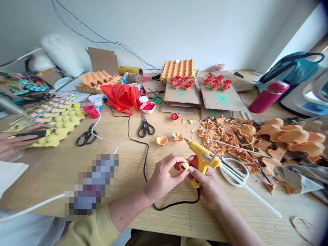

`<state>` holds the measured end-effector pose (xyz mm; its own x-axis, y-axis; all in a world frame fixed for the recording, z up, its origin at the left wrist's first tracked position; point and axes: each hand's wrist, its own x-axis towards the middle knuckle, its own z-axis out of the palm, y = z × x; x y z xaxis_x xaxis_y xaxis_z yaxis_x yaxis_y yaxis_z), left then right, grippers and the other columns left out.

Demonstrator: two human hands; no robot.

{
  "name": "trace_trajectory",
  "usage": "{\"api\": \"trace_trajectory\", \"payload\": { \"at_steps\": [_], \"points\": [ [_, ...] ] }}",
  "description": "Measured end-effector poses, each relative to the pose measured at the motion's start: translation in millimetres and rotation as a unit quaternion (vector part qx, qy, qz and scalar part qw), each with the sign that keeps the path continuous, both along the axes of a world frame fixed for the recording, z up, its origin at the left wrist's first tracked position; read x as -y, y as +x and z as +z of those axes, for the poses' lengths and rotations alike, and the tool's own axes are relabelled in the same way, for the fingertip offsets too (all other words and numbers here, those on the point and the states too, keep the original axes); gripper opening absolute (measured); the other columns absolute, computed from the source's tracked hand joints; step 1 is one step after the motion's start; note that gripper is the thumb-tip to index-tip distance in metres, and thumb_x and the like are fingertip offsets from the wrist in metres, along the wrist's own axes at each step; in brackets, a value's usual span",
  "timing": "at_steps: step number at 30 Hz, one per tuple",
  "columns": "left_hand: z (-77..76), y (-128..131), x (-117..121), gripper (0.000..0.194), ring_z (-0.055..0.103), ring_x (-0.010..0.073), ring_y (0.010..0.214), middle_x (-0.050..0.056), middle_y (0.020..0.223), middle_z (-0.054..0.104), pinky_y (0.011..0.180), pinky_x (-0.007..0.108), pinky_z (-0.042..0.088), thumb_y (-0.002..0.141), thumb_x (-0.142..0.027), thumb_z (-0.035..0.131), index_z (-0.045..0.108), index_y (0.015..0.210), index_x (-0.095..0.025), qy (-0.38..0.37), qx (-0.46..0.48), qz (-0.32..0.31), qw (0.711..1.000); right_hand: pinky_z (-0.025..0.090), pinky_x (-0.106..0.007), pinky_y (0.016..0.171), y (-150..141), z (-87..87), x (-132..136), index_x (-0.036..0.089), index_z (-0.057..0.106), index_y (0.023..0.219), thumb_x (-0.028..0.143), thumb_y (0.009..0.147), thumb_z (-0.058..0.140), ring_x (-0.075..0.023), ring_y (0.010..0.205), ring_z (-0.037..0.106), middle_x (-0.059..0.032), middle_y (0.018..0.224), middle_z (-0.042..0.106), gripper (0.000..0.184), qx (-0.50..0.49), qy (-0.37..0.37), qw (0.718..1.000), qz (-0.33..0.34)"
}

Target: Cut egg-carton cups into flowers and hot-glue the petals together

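Note:
My left hand (166, 172) pinches a small rolled rosebud (183, 166) of orange egg-carton pulp between thumb and fingers. My right hand (208, 182) is wrapped round the handle of a yellow hot glue gun (203, 157), its nozzle aimed up and left. The right thumb and fingertips also reach the rosebud's side, beside another orange piece partly hidden behind them. A long white glue stick (252, 191) sticks out of the gun's back. Beyond my hands lie two orange petal cups, one left (162, 140) and one right (177, 137), and a red-painted flower (174, 117).
Carton scraps (217, 131) heap on the right near pale-handled scissors (234, 171). Black scissors (146, 128), a bowl of red paint (148, 107) and a pink flask (269, 96) stand around. Cardboard (183, 94) bears red flowers. At left, another person's hand (15, 140) holds a tool on a yellow egg tray (68, 119).

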<state>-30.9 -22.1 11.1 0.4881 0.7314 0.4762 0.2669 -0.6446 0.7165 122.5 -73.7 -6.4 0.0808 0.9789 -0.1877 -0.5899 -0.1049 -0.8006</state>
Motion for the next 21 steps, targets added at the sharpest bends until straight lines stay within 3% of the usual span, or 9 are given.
{"api": "trace_trajectory", "payload": {
  "at_steps": [21],
  "points": [
    [-4.8,5.4,0.2,0.004,0.063,0.0160,0.078,0.002,0.084,0.069,0.077,0.028,0.053,0.091,-0.022,0.060,0.058,0.094,-0.021,0.064,-0.018,-0.005,0.998,0.053,-0.019,0.065,4.1,-4.0,3.9,0.025,0.069,0.098,0.031,0.071,0.088,-0.0122,0.077,0.063,0.0003,0.091,0.069,0.034,0.024,-0.017,0.999,-0.017]
  ]
}}
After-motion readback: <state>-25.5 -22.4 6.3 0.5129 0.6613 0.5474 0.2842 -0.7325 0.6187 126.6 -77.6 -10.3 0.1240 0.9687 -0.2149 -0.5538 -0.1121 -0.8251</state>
